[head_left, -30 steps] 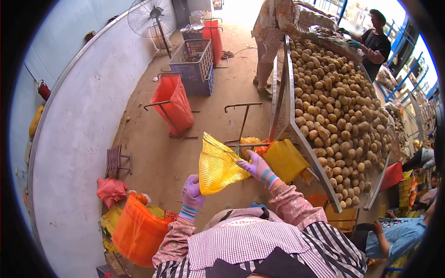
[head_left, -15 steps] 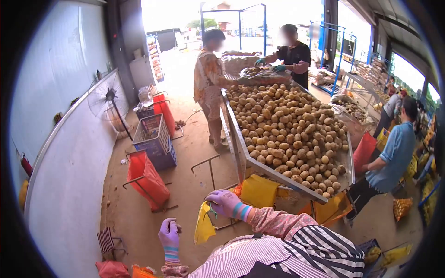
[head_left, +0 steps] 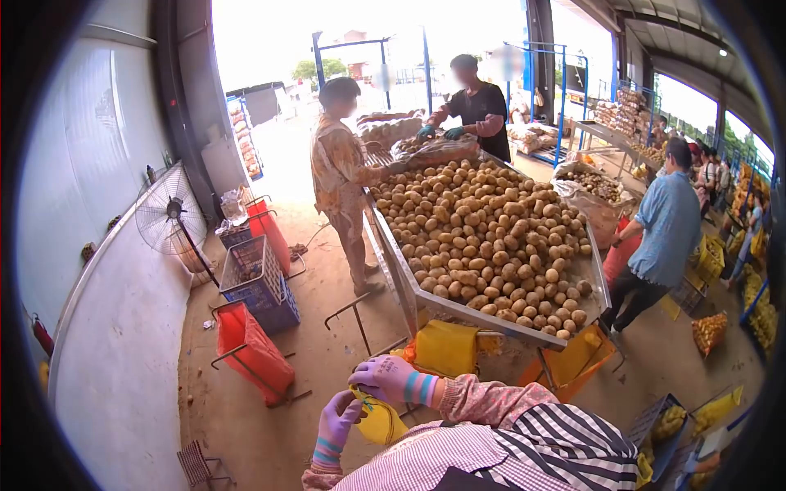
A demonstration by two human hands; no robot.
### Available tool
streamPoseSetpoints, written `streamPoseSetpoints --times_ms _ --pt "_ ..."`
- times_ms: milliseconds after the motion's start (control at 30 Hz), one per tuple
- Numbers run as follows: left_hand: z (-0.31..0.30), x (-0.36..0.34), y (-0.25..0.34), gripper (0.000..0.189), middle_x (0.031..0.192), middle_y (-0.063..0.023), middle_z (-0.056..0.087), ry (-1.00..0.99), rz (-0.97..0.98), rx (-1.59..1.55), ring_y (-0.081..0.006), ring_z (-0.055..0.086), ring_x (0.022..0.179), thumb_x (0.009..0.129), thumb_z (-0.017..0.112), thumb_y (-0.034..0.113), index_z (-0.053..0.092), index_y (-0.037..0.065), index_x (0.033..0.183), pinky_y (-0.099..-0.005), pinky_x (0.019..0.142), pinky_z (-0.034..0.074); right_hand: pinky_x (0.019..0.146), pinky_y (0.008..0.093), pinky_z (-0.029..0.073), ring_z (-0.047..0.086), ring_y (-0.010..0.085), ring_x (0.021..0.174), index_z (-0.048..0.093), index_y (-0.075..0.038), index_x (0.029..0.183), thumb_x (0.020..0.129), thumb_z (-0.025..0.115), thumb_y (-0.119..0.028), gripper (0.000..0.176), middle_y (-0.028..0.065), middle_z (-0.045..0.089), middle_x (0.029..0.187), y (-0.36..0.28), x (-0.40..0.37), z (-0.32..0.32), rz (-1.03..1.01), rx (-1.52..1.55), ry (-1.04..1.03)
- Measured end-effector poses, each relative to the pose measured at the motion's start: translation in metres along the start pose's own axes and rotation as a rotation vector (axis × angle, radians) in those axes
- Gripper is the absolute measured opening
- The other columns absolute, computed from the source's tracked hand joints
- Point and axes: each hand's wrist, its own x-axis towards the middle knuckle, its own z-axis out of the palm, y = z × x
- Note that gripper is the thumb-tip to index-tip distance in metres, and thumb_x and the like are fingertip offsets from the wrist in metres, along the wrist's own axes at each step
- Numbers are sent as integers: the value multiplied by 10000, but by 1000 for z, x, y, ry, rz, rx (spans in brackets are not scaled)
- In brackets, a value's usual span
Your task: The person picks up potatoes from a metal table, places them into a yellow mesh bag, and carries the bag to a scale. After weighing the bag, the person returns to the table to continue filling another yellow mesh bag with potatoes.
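Both my hands wear purple gloves with blue striped cuffs and are close together at the bottom centre. My right hand (head_left: 386,380) is closed on the top of a yellow mesh bag (head_left: 378,421), which hangs below it. At the bag's left upper edge, my left hand (head_left: 337,421) has its fingers bent and pressed together on the rim. A bit of green string shows near the bag's top. Beyond my hands, a metal sorting table (head_left: 491,313) holds a large heap of potatoes (head_left: 483,233). A yellow bag (head_left: 446,347) hangs at its near edge.
Two people stand at the table's far end, and a person in blue (head_left: 667,217) stands to the right. On the left are red bags on frames (head_left: 250,348), blue crates (head_left: 260,278) and a standing fan (head_left: 173,209). A metal stand (head_left: 352,315) is just ahead.
My left hand has moved right and up to the yellow bag, and now touches it beside my right hand. The view has shifted, and the person in blue stands more upright.
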Motion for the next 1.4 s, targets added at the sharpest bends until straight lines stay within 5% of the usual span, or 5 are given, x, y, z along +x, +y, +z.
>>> streamPoseSetpoints --times_ms 300,533,733,1133,1400 --pt "-19 6 -30 241 908 -16 718 167 17 -151 -51 633 745 1022 666 201 704 -17 1118 -214 655 510 885 441 554 693 339 1006 681 -152 1203 925 699 -257 298 97 710 1109 -12 33 5 15 62 -137" --pt "-61 -15 -37 267 701 -16 673 550 -25 -338 -81 594 553 1044 650 291 697 42 960 -236 506 460 866 417 558 702 337 960 709 -71 995 851 783 -102 165 117 734 990 -26 43 -14 79 250 410" --pt "-45 -12 -54 171 779 2 685 545 -26 -540 -89 603 596 1022 674 204 708 37 1028 -247 557 497 882 411 549 686 334 1014 683 -36 1105 874 814 -293 370 143 707 1062 -51 40 16 267 387 -72" --pt "-43 -24 -38 154 827 -13 691 416 -68 -462 -78 625 727 1010 672 143 691 6 1076 -237 670 499 858 243 515 591 41 968 665 23 1267 1050 653 -279 371 -26 681 1047 -26 28 45 598 1115 -388" --pt "-34 -26 -31 397 1038 -71 720 411 -110 -498 -115 684 855 997 708 221 572 -17 1284 -274 735 563 849 275 532 646 95 939 648 9 1232 1006 707 -249 349 33 707 1050 -25 14 74 598 999 -310"
